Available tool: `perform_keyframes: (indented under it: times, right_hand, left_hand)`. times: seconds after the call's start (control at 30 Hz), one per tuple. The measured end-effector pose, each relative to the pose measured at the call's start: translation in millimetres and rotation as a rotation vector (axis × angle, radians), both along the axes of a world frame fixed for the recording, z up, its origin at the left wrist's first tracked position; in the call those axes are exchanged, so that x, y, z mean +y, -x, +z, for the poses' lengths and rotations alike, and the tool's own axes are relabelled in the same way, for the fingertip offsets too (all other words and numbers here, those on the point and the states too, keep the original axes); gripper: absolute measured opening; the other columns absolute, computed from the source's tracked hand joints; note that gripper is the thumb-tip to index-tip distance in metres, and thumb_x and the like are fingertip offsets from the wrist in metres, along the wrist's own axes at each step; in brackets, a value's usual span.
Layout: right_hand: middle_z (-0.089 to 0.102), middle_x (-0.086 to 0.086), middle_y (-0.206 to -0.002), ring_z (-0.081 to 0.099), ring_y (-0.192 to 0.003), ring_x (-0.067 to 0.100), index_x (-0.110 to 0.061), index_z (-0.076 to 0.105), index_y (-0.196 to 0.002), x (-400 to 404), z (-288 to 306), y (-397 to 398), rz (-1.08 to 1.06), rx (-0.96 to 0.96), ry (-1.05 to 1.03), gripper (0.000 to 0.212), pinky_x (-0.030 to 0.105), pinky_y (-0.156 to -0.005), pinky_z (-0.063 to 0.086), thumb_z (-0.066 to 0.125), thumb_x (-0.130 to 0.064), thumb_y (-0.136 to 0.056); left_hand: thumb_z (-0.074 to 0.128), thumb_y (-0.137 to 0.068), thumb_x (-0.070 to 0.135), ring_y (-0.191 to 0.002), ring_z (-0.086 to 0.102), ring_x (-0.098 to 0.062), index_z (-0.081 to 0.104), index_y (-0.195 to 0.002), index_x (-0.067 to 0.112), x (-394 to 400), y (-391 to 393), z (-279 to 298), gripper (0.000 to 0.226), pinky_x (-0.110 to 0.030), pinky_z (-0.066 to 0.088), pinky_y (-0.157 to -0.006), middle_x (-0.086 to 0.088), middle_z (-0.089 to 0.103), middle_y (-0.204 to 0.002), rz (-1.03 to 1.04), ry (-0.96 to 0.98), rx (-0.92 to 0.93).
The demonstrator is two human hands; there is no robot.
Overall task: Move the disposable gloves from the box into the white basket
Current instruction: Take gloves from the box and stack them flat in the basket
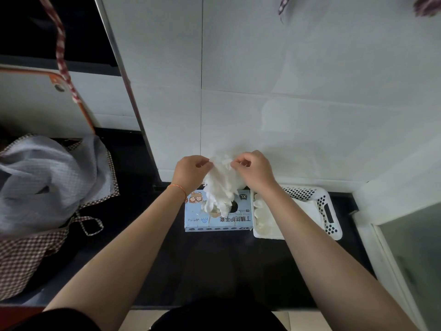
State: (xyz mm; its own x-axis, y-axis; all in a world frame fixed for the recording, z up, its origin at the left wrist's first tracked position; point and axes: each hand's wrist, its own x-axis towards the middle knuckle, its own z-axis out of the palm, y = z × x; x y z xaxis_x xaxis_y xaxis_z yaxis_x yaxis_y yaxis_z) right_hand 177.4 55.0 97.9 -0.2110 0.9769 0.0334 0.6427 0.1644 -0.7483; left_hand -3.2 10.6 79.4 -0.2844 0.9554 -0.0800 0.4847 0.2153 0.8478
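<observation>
Both hands, left hand (191, 169) and right hand (253, 168), pinch a bunch of thin white disposable gloves (220, 185) above the pale blue cardboard box (195, 222). Some gloves already lie in the white perforated plastic basket (327, 211); more trail from the box opening.

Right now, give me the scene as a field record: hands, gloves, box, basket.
left hand: pinches the glove bunch
right hand: pinches the same bunch
glove bunch: white, lifted above the box, lower end still at the opening
glove box: light blue, on the dark counter, left of the basket
white basket: perforated, some gloves already inside
</observation>
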Motion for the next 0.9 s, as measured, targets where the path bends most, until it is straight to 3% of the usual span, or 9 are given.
perform_keyframes:
  times: [0.1, 0.17, 0.33, 0.47, 0.53, 0.63, 0.73, 0.83, 0.9]
  right_hand:
    - [0.056, -0.002, -0.090, 0.054, -0.081, 0.010, -0.015, 0.063, -0.075, -0.9, 9.4, -0.5, -0.001, 0.029, 0.034, 0.012, 0.015, -0.068, 0.037, 0.063, -0.018, -0.086]
    - [0.060, 0.000, -0.086, 0.055, -0.077, 0.011, -0.010, 0.063, -0.081, -2.3, 14.9, -2.0, -0.009, 0.073, 0.078, 0.010, 0.021, -0.067, 0.041, 0.058, -0.017, -0.087]
    - [0.059, -0.005, -0.079, 0.052, -0.068, 0.007, -0.012, 0.060, -0.085, -4.0, 7.4, -8.7, 0.007, -0.052, 0.151, 0.006, 0.021, -0.059, 0.040, 0.062, -0.018, -0.086]
    - [0.060, 0.002, -0.080, 0.053, -0.068, 0.014, -0.012, 0.054, -0.079, -8.3, -9.1, -12.3, -0.005, -0.262, 0.205, 0.009, 0.029, -0.062, 0.042, 0.060, -0.014, -0.085]
    - [0.062, 0.009, -0.077, 0.058, -0.069, 0.022, -0.013, 0.050, -0.074, -10.2, -15.8, -13.5, -0.049, -0.278, 0.235, 0.013, 0.033, -0.064, 0.046, 0.056, -0.012, -0.085]
    - [0.062, 0.004, -0.078, 0.066, -0.079, 0.030, -0.012, 0.056, -0.076, -14.6, -19.8, -11.4, -0.008, -0.226, 0.281, 0.015, 0.031, -0.063, 0.046, 0.049, -0.011, -0.089]
    - [0.059, -0.004, -0.090, 0.057, -0.084, 0.015, -0.014, 0.066, -0.098, -18.3, -10.4, -3.0, 0.064, -0.138, 0.256, 0.022, 0.028, -0.075, 0.043, 0.049, -0.027, -0.097]
    - [0.039, 0.000, -0.069, 0.039, -0.065, 0.015, -0.017, 0.047, -0.073, -21.6, 7.8, 6.9, 0.070, 0.075, 0.282, 0.040, 0.031, -0.068, 0.032, 0.046, -0.050, -0.095]
    - [0.046, -0.006, -0.070, 0.042, -0.067, 0.014, -0.020, 0.054, -0.079, -23.6, 17.9, 9.3, 0.111, 0.193, 0.404, 0.041, 0.030, -0.072, 0.035, 0.051, -0.060, -0.092]
  left_hand:
    - [0.056, -0.094, 0.018, -0.056, 0.049, -0.008, 0.071, -0.082, 0.014, 1.6, 0.6, 6.1, 0.020, -0.021, 0.039, -0.061, 0.004, 0.060, -0.065, 0.021, -0.016, -0.054]
    - [0.051, -0.092, 0.015, -0.054, 0.043, -0.014, 0.063, -0.070, 0.012, 1.7, 0.8, 9.0, 0.026, -0.024, 0.038, -0.058, -0.001, 0.054, -0.061, 0.060, -0.020, -0.114]
    - [0.045, -0.084, 0.018, -0.067, 0.041, -0.017, 0.056, -0.084, -0.007, -0.6, 3.9, 10.5, 0.027, -0.034, 0.036, -0.065, -0.007, 0.048, -0.073, 0.169, -0.013, -0.288]
    - [0.042, -0.089, 0.014, -0.065, 0.041, -0.015, 0.054, -0.073, 0.007, -1.9, 7.8, 14.6, 0.021, -0.027, 0.036, -0.060, 0.000, 0.048, -0.070, 0.294, -0.063, -0.357]
    - [0.041, -0.092, 0.013, -0.067, 0.043, -0.013, 0.058, -0.082, 0.010, -2.3, 10.9, 15.5, 0.020, -0.025, 0.037, -0.060, 0.003, 0.049, -0.073, 0.353, -0.089, -0.384]
    - [0.040, -0.091, 0.012, -0.071, 0.047, -0.016, 0.060, -0.087, 0.010, -3.6, 13.6, 18.0, 0.021, -0.027, 0.041, -0.065, 0.000, 0.053, -0.077, 0.330, -0.063, -0.448]
    - [0.039, -0.082, 0.017, -0.074, 0.047, -0.021, 0.055, -0.076, 0.014, -6.6, 14.0, 18.9, 0.017, -0.034, 0.040, -0.069, -0.007, 0.052, -0.077, 0.249, 0.012, -0.548]
    - [0.040, -0.086, 0.017, -0.081, 0.055, -0.026, 0.060, -0.084, 0.010, -10.7, 12.4, 20.8, 0.022, -0.040, 0.045, -0.075, -0.011, 0.060, -0.083, 0.147, 0.080, -0.679]
    - [0.040, -0.092, 0.017, -0.087, 0.061, -0.027, 0.063, -0.093, 0.006, -12.2, 7.8, 23.7, 0.025, -0.040, 0.048, -0.082, -0.014, 0.065, -0.090, 0.068, 0.124, -0.743]
